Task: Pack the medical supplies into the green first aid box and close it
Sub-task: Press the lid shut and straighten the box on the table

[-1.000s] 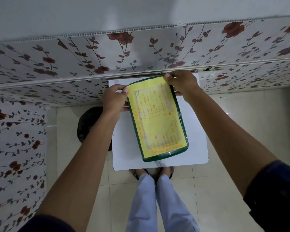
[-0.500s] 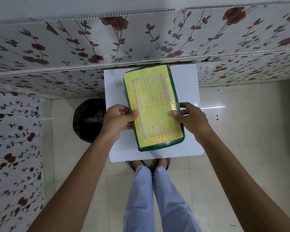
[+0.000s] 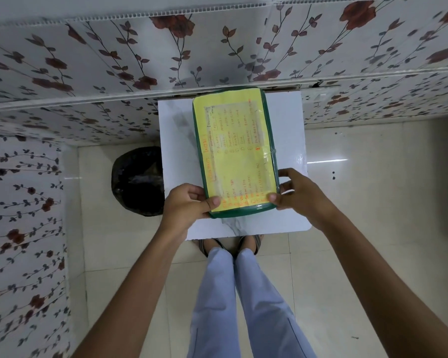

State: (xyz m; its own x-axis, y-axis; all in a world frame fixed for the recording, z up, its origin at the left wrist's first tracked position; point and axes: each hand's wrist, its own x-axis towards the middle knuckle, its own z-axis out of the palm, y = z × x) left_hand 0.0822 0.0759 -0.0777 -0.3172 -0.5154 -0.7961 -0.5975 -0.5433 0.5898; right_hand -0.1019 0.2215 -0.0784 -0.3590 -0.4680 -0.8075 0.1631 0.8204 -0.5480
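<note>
On the white table point(image 3: 290, 120), closed green box point(image 3: 239, 211), yellow handwritten sheet point(image 3: 234, 148) on lid.

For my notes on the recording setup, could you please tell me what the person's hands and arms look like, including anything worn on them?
Both the left hand and the right hand are bare: no gloves, rings, watch or bracelets show. The forearms are uncovered right down to the bottom of the frame, with no sleeve in sight. Fingernails look short and unpainted.
</note>
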